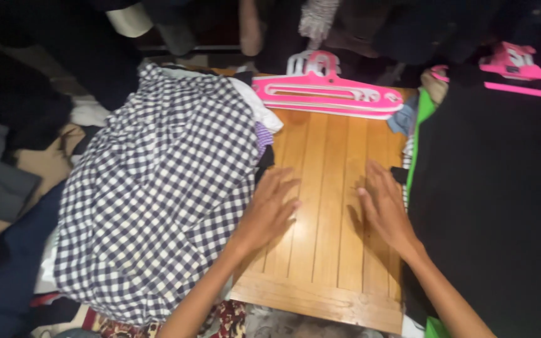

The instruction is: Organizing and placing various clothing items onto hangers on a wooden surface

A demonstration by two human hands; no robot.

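1. The wooden surface (327, 206), made of light slats, shows bare in the middle, and both hands rest flat on it.
2. The left hand (270, 209) lies with fingers spread, its grip holding nothing, its edge just beside the checked shirt (158, 194).
3. The right hand (383, 206) lies palm down, fingers loosely spread and empty, just beside the black garment (489, 200).
4. The checked shirt is heaped over other clothes at the left of the surface.
5. The black garment covers the right side, with a green edge (419, 134) showing along it.
6. A pink hanger (327, 94) lies across the far end of the surface; another pink hanger (521, 72) sits on the black garment.
7. Dark clothes crowd the dim room around.
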